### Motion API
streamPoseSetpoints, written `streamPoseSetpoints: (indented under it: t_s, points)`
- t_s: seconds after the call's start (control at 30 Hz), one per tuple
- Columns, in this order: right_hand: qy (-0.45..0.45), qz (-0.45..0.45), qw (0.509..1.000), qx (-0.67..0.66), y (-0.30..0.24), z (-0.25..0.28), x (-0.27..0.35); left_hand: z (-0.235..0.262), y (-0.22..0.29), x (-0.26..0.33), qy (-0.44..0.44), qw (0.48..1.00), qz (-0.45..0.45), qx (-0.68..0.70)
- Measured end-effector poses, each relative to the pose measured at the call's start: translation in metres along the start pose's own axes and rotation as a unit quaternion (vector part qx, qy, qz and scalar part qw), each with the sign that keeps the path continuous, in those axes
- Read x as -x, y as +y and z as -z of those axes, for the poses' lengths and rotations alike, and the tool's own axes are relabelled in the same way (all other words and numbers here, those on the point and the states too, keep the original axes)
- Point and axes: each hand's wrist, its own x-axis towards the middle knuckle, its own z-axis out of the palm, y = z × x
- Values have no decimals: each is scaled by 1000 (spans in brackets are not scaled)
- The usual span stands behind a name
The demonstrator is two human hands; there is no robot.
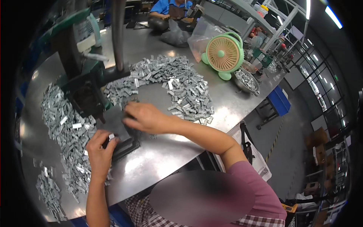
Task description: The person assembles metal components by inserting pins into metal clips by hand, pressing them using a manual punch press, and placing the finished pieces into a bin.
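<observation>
A small silvery metal piece (111,136) is pinched between the thumb and forefinger of my left hand (100,150). That hand is at the near left edge of the base plate (114,123) of a green bench press (85,85). The press's pointed tool (101,117) hangs just above the plate, beyond my left fingers. My right hand (145,118) is at the plate's right side with its fingers curled inward. Whatever those fingers hold, if anything, is hidden. Small dark bits lie beside the right fingertips.
Heaps of grey metal pieces (70,132) line the left side, and another heap (189,89) curves behind the press. A green fan (222,53) and a metal bowl of parts (245,80) stand at the table's right. Across the table sits a person in blue (166,8).
</observation>
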Motion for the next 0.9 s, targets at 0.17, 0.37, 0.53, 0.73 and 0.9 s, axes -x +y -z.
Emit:
streamPoseSetpoints:
  t_s: [0.17,0.37,0.53,0.73,0.9]
  points:
    - [39,43,996,-68,-31,-11,-3,-5,-5,-2,-5,999,-46,4]
    - [5,-65,976,-209,-27,-12,-2,-9,-11,-1,16,996,-88,-19]
    - [-31,-99,967,-234,-30,-11,-6,-6,-16,2,3,996,-80,-35]
    - [-30,-25,985,-169,-27,-6,-11,-5,-14,1,-6,998,-68,0]
    - [-52,-3,990,-132,-29,0,-16,-7,-14,-2,-9,999,-48,10]
